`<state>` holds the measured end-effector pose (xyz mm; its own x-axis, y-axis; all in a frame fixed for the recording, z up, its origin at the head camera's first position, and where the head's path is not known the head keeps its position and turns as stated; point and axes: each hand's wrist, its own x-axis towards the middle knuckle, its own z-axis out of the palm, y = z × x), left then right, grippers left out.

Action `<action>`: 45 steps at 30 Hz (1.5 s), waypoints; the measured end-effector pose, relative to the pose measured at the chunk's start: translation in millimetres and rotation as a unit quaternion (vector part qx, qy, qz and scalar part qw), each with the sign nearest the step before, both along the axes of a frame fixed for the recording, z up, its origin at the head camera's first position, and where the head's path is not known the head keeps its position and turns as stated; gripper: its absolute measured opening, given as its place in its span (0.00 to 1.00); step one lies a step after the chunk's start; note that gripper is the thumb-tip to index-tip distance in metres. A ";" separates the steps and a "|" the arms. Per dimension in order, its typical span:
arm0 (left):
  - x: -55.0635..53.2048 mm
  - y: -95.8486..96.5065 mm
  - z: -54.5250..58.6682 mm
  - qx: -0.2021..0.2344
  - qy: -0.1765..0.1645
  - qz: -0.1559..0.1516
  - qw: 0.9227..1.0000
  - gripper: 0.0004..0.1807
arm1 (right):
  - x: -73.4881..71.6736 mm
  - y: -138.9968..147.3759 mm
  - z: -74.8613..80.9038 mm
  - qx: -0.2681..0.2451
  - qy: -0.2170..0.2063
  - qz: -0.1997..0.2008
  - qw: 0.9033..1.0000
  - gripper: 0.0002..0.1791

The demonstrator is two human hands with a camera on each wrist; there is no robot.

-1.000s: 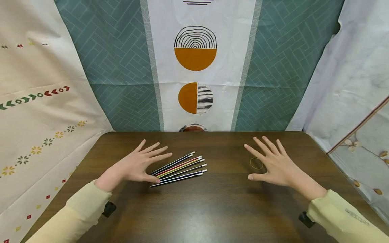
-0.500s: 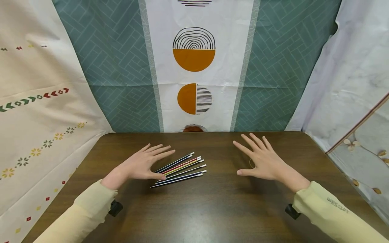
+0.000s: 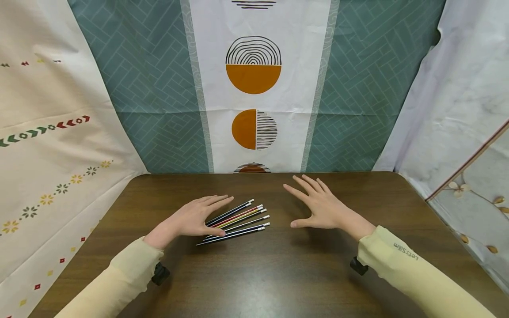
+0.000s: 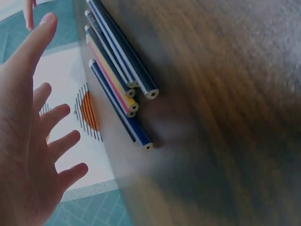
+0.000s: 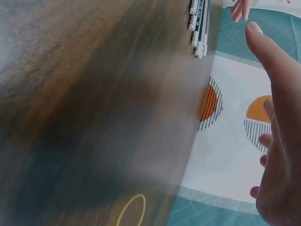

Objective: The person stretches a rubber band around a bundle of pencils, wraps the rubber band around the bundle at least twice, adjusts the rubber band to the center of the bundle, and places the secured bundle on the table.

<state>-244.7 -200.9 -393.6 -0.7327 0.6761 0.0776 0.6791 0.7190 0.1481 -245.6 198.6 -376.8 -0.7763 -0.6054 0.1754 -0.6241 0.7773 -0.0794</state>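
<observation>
Several pencils (image 3: 238,215) with white eraser ends lie loosely fanned on the wooden table, mostly dark blue or black, with red and yellow among them. My left hand (image 3: 195,218) hovers over their left ends, fingers extended and thumb apart; the left wrist view shows a gap between it and the pencils (image 4: 123,49). Right of the pencils, my right hand (image 3: 324,207) is held above the table with spread fingers, holding nothing. A thin yellow rubber band (image 5: 144,205) lies on the table in the right wrist view; in the head view it is hidden by my right hand or arm.
The brown table (image 3: 254,274) runs back to a teal and white patterned cloth (image 3: 258,101). Patterned cloths also hang at the left (image 3: 47,145) and right (image 3: 457,145). A small black device (image 3: 161,274) sits under each sleeve cuff.
My right hand has moved left toward the pencils, passing over the rubber band. My left hand has shifted slightly right and its fingers have drawn closer together. The pencils have not visibly moved.
</observation>
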 end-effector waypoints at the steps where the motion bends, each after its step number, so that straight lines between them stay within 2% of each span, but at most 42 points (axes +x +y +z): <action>1: 0.1 0.7 -1.6 0.002 -0.008 0.004 1.000 0.52 | -1.5 -1.9 -0.5 0.000 -0.003 0.005 1.000 0.57; 7: 0.7 6.1 -7.5 0.015 -0.041 0.027 0.999 0.55 | -11.9 -13.1 -5.2 -0.011 -0.028 0.026 0.999 0.58; 16: -0.3 11.9 -16.5 0.009 -0.078 0.059 0.995 0.60 | -25.0 -32.8 -18.8 -0.043 -0.077 0.046 0.995 0.60; 25: -0.6 20.4 -23.2 0.015 -0.086 0.058 0.994 0.63 | -35.9 -49.9 -29.9 -0.094 -0.131 0.080 0.984 0.63; 33: -2.6 24.4 -24.5 0.006 -0.056 0.047 0.997 0.57 | -40.2 -59.9 -40.7 -0.094 -0.163 0.077 0.979 0.59; 37: -3.8 24.3 -26.6 0.009 -0.052 0.045 0.998 0.52 | -41.3 -64.6 -44.5 -0.086 -0.176 0.071 0.978 0.58; 45: -6.9 25.2 -30.1 0.047 -0.093 0.047 0.993 0.45 | -41.9 -73.9 -49.2 -0.060 -0.181 0.059 0.980 0.54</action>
<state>-251.6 -175.7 -423.6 -0.8003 0.5996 -0.0064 0.5635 0.7557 0.3337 -287.5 124.7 -426.0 -0.7268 -0.6864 -0.0233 -0.6226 0.6728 -0.3996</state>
